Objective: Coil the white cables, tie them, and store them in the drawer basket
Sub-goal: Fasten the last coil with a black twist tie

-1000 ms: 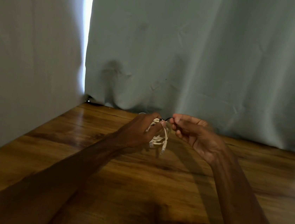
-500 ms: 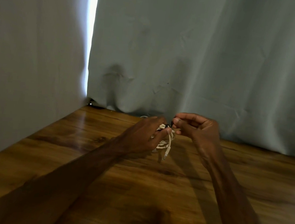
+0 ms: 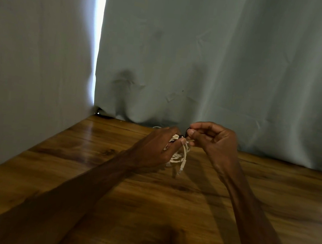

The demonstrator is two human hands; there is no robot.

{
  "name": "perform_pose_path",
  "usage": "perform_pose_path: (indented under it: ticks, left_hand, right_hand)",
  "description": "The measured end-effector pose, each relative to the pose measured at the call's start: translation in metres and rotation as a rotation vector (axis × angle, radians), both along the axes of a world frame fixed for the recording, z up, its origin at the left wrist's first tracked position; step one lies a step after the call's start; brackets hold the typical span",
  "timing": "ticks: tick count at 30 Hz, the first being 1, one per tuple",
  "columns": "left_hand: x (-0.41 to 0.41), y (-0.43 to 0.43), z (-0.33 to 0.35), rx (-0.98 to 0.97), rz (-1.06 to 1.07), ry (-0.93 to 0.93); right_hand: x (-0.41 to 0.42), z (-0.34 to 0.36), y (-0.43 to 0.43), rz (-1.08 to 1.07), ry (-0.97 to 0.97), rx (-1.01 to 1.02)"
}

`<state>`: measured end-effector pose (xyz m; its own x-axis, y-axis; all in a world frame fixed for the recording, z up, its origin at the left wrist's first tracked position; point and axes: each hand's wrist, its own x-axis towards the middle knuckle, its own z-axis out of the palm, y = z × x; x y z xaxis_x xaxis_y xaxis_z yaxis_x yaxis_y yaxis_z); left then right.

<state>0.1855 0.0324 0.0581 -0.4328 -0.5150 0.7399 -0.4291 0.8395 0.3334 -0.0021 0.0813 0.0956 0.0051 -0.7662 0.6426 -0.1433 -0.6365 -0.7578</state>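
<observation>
Head view, coil: the white cable coil hangs just above the wooden table, with its loops bunched and one plug end dangling at the bottom.
Left hand: the left hand is on the coil's left side, fingers curled round the loops and thumb tip pressed on top of the bundle.
Right hand: the right hand is at the coil's upper right. Its thumb and forefinger pinch a thin dark tie, and the other fingers are folded in.
Tie: it sits at the very top of the coil. How far it already wraps the loops cannot be told.
Step in hand: most likely the binding of the coil, with storing it to follow.
Doing it well: the left grip should probably hold the loops tight and flat while the right hand draws the tie snug across all of them. The dangling plug end is best tucked inside the wrap.
Risk: a slack grip could let the loops spring apart.
Surface: glossy brown wood grain spreads under and around the coil.
Room: grey-green curtains hang behind the coil. A bright gap shows up and to its left.
Basket: not in sight.
</observation>
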Motion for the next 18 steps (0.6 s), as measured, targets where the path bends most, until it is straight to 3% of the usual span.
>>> perform_pose_path:
  ticks: [18]
  left_hand:
    - [-0.0003,0.0013,-0.0012,-0.025,-0.001,0.020]
  right_hand:
    - [0.0025,-0.0036,-0.0012,-0.004,0.036,-0.052]
